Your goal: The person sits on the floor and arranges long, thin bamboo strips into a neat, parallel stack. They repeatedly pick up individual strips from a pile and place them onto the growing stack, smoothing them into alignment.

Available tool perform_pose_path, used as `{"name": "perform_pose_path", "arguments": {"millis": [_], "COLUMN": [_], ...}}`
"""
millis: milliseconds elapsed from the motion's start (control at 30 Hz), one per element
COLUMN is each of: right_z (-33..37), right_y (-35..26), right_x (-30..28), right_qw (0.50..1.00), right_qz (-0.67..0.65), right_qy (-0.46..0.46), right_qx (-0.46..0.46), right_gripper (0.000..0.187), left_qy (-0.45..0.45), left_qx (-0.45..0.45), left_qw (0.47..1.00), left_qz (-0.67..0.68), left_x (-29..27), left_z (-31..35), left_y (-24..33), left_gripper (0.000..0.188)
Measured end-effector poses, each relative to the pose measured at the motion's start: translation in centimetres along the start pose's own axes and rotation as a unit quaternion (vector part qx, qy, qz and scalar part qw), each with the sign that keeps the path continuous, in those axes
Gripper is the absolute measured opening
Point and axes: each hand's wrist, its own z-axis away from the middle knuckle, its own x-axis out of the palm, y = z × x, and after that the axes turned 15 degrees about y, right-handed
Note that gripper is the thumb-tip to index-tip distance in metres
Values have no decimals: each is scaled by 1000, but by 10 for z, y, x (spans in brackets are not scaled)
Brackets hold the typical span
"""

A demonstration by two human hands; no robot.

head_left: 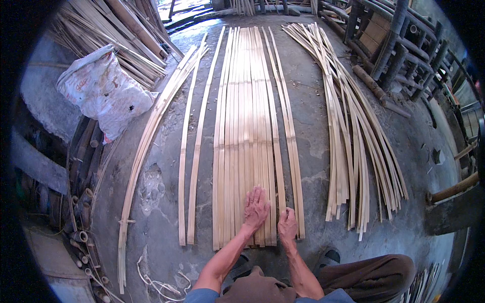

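A row of long, pale bamboo strips lies side by side on the floor in front of me, their darker node bands roughly lined up. My left hand rests flat on the near part of this row, fingers stretched forward. Just to its right, my right hand is closed, fingers curled around a bamboo strip at the row's right edge; the fingertips are partly hidden. Two loose strips lie a little apart on the right, and two more strips on the left.
A fanned pile of bamboo strips lies to the right, a narrow bundle to the left. A white sack leans at the far left by stacked slats. Dark bamboo frames stand far right. White cord lies near my left.
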Motion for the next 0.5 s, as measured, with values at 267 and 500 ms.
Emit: {"name": "perform_pose_path", "arguments": {"millis": [267,500], "right_z": [9,6], "right_y": [0,-6], "right_x": [2,-4], "right_qw": [995,997], "right_qz": [23,0], "right_qy": [6,-16], "right_qx": [-99,-70], "right_gripper": [48,50], "left_qy": [25,13], "left_qx": [4,15], "left_qw": [997,998], "left_qz": [-67,-66], "left_x": [10,13], "left_z": [2,5], "left_y": [-10,-12], "left_gripper": [65,66]}}
